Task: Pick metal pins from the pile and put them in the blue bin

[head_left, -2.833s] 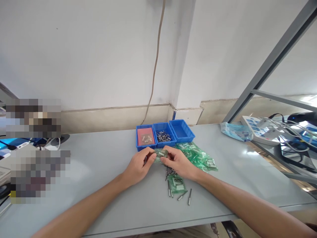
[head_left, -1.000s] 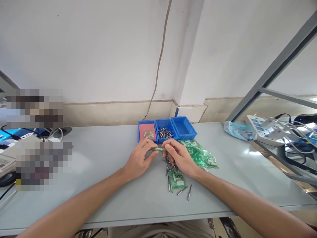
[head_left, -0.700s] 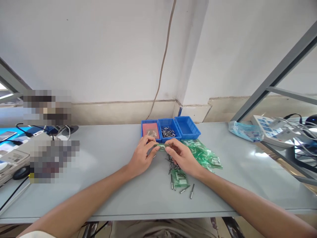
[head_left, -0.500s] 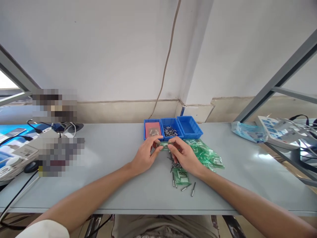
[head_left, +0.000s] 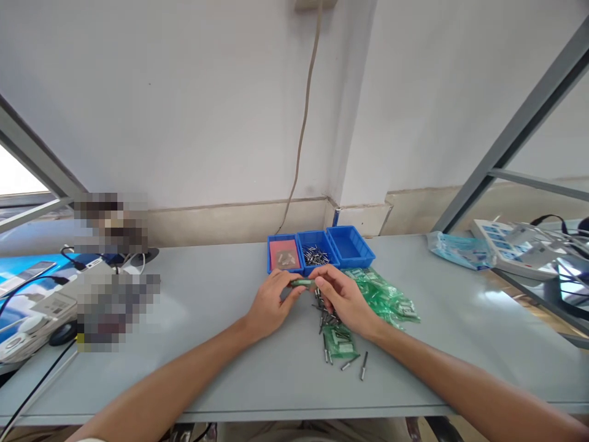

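Observation:
My left hand (head_left: 270,302) and my right hand (head_left: 344,298) meet over the grey table (head_left: 193,344), and both pinch one small green plastic bag (head_left: 302,283) between thumb and fingers. Just beyond them stand three blue trays in a row: the left tray (head_left: 284,255) with a pink liner and a few small parts, the middle tray (head_left: 317,253) with small metal pins, the right tray (head_left: 350,245) looking empty. Loose metal pins (head_left: 343,356) and another green bag (head_left: 339,341) lie under my right wrist. A heap of green bags (head_left: 384,296) lies to the right.
A cable (head_left: 304,123) runs down the wall behind the trays. A blue packet (head_left: 455,250), a power strip (head_left: 510,245) and wires lie at the right by a grey metal frame (head_left: 515,123). Devices and cables (head_left: 32,301) sit at the left edge.
Both hands have kept hold of the small green bag and worked it between the fingers. The view has swung a little left and down; the things on the table have stayed where they were.

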`<action>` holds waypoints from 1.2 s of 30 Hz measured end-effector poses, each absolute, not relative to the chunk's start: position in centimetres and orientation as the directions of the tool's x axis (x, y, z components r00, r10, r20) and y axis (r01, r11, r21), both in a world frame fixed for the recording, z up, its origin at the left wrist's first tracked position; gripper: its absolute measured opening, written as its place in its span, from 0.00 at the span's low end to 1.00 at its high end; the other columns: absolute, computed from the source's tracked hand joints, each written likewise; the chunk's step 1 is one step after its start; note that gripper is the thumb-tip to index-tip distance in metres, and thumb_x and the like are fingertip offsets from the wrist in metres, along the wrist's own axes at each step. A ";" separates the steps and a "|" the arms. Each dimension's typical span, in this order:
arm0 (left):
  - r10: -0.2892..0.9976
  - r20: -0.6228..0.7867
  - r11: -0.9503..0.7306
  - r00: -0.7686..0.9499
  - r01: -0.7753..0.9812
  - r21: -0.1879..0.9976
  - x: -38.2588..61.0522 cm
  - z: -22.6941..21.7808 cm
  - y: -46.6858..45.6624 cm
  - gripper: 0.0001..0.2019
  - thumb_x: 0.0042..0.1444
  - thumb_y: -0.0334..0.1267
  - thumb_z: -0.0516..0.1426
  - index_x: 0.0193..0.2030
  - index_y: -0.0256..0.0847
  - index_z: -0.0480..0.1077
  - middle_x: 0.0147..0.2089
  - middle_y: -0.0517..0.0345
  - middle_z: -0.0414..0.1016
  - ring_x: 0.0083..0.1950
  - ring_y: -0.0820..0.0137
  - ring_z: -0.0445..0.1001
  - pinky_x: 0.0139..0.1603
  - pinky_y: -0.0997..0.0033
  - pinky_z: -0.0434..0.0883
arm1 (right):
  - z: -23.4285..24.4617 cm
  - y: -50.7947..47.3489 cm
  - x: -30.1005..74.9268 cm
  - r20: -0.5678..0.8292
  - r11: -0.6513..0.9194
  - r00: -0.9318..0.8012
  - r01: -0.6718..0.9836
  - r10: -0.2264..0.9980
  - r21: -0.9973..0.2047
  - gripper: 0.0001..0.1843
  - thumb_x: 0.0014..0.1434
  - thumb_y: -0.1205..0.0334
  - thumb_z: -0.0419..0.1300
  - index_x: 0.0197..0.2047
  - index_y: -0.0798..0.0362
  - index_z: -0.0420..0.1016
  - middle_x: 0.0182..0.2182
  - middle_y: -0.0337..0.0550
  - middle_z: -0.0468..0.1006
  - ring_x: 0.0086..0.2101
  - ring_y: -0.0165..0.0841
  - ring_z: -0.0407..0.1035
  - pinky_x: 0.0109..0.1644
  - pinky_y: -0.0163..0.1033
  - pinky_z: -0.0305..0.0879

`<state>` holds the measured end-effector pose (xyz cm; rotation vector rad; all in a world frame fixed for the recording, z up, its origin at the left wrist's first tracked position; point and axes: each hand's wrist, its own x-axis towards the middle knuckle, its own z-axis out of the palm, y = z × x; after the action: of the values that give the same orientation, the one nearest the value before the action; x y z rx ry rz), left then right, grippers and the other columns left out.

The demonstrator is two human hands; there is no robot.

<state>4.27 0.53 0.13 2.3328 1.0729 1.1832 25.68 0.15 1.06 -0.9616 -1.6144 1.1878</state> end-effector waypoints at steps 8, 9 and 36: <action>0.804 0.451 -0.594 0.386 0.515 0.618 4.0 0.2 0.3 0.23 0.77 0.45 0.47 0.30 0.41 0.67 0.31 0.58 0.70 0.37 0.67 0.69 0.43 0.68 0.66 | 0.7 -0.1 25.6 0.175 0.259 -0.358 0.202 0.917 -0.944 0.11 0.71 0.48 0.58 0.50 0.45 0.68 0.32 0.36 0.68 0.26 0.30 0.65 0.27 0.36 0.66; 0.805 0.448 -0.593 0.389 0.517 0.617 4.0 0.1 0.3 0.23 0.77 0.45 0.46 0.30 0.41 0.67 0.31 0.58 0.70 0.37 0.67 0.69 0.43 0.68 0.66 | 0.7 -0.2 25.6 0.156 0.236 -0.367 0.183 0.917 -0.954 0.11 0.72 0.48 0.56 0.50 0.45 0.66 0.31 0.34 0.67 0.24 0.30 0.64 0.26 0.36 0.66; 0.642 0.423 -0.766 0.640 0.515 0.384 4.3 0.2 0.4 0.15 0.74 0.42 0.52 0.63 0.48 0.72 0.62 0.51 0.73 0.59 0.60 0.70 0.62 0.57 0.69 | 1.7 2.5 27.4 0.180 0.217 0.262 -0.122 0.948 -0.969 0.28 0.64 0.47 0.63 0.65 0.38 0.65 0.63 0.46 0.68 0.37 0.35 0.76 0.21 0.33 0.64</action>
<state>4.31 0.40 0.18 2.6324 0.9435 0.8112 27.38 2.52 1.74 -1.0643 -1.0077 0.9485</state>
